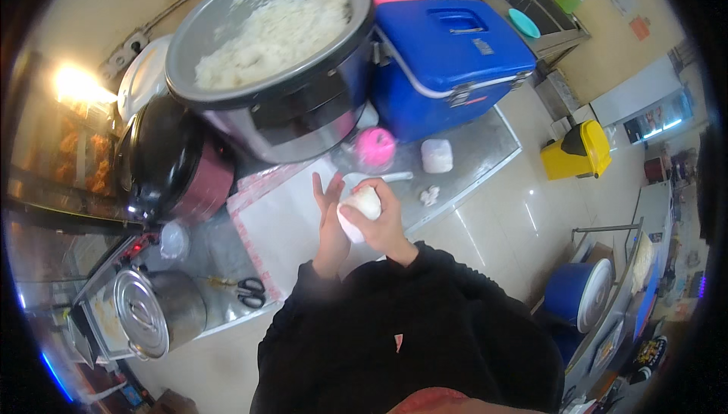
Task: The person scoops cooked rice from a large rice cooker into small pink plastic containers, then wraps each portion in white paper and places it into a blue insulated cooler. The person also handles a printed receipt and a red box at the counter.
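A white portion of rice (368, 202), seemingly in a white wrapper, is gripped by my right hand (389, 222), thumb across its near face. My left hand (331, 237) stands upright close against its left side, fingers spread; how far the palm touches it is hidden. Beneath both hands lie sheets of white wrapping paper (284, 218) with red print along the edges. Just beyond are a white spoon or paddle (396, 176), its far end partly hidden, and a pink round object (375, 148). A wrapped white block (437, 156) sits to the right, near a small clump of rice (429, 195).
A large rice cooker (273, 124) full of cooked rice stands behind, beside a blue cool box (455, 61). Leftward are a dark lidded cooker (193, 186), black-handled scissors (251, 292) and a lidded steel pot (176, 306). A yellow bin (580, 152) stands on the floor.
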A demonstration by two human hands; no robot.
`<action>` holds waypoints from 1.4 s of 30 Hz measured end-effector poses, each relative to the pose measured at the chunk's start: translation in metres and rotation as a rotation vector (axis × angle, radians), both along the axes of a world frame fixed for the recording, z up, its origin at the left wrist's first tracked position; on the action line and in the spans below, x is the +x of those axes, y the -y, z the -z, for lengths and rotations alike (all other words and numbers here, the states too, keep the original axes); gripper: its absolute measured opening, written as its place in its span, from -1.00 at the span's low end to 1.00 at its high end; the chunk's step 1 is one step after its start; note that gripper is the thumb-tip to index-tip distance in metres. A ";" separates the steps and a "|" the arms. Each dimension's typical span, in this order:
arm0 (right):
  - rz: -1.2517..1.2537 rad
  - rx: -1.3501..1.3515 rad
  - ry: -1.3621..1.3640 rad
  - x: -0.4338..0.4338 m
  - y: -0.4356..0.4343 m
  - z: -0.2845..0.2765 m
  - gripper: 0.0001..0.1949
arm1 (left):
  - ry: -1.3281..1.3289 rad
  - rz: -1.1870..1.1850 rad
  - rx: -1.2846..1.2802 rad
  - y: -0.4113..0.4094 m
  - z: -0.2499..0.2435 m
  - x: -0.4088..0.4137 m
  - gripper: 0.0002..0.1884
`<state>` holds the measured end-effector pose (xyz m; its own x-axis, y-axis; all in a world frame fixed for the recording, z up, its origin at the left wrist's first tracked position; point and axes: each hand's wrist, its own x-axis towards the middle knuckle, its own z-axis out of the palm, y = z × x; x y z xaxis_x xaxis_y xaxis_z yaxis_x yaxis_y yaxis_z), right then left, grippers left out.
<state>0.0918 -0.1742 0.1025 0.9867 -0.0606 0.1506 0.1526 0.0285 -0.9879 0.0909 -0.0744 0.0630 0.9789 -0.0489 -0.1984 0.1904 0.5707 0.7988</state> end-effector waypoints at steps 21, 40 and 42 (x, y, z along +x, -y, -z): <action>-0.080 0.156 0.072 0.074 0.272 -0.072 -0.45 | 0.971 -0.222 1.719 0.172 -0.112 0.130 -0.45; -0.049 -0.387 -0.358 0.312 0.305 -0.071 -0.06 | 1.138 -0.735 1.489 0.164 -0.213 0.235 -0.62; -0.142 -0.488 -0.362 0.335 0.288 -0.049 0.02 | 1.128 -0.719 1.555 0.160 -0.217 0.232 -0.65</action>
<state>0.4269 -0.4618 0.1517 0.9736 0.0667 -0.2182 -0.1669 -0.4437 -0.8805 0.3233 -0.2342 0.2801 0.4349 -0.1019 0.8947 -0.5322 -0.8305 0.1642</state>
